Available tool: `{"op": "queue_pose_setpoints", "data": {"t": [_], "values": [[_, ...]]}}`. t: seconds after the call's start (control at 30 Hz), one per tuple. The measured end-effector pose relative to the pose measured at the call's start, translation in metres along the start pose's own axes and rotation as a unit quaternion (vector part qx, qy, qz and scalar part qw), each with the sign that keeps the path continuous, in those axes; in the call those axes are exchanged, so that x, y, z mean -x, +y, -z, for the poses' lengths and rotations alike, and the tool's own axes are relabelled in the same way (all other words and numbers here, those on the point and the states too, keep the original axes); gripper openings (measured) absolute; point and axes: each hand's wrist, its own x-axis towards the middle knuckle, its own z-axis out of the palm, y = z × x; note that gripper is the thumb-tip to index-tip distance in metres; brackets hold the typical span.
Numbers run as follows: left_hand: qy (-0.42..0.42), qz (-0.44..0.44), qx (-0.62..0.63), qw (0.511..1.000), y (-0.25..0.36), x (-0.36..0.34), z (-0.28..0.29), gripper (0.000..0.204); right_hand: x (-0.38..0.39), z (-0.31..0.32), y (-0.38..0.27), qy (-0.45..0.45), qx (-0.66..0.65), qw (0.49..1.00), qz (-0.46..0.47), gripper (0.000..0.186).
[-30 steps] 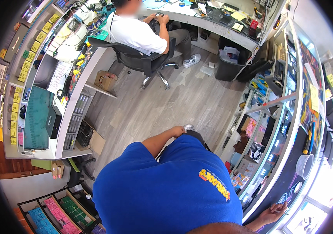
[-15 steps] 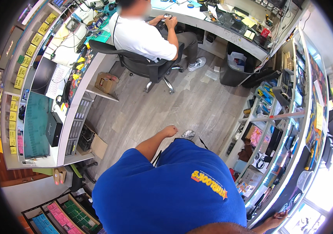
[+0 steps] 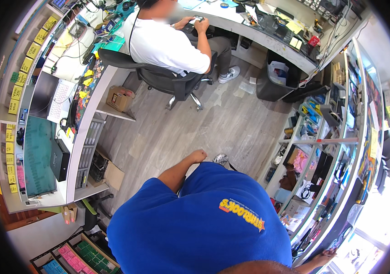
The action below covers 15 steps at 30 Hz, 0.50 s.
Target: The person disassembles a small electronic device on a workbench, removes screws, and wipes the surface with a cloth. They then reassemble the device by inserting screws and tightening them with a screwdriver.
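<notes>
Hanging above floor (image 3: 167, 132), left hand (image 3: 198, 156) curled into a fist, left of shoe (image 3: 221, 158) | right hand (image 3: 326, 255) at counter (image 3: 342, 223) edge, grip: cannot tell | counter along person's right

The left forearm angles forward from its sleeve, left hand (image 3: 199, 156) curled into a fist; the right hand (image 3: 326, 255) (small, its grip unclear) reaches the dark counter's (image 3: 329, 239) outer edge.
</notes>
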Motion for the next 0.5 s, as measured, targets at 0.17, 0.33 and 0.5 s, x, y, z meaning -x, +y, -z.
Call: {"op": "queue_pose_setpoints", "data": {"t": [0.17,0.33,0.5], "values": [[-0.013,-0.025,0.018,0.999,-0.007,-0.016,0.017,0.04,0.0,-0.004,-0.002,0.011,-0.017,1.0,-0.01,0.052],[-0.016,-0.004,0.046,0.999,-0.01,-0.025,0.021,0.04,0.0,-0.003,-0.002,-0.013,0.029,0.999,0.017,0.053],[-0.024,0.004,0.021,0.999,-0.005,-0.027,0.017,0.041,-0.005,0.004,0.004,0.009,0.008,1.0,-0.002,0.053]]}}
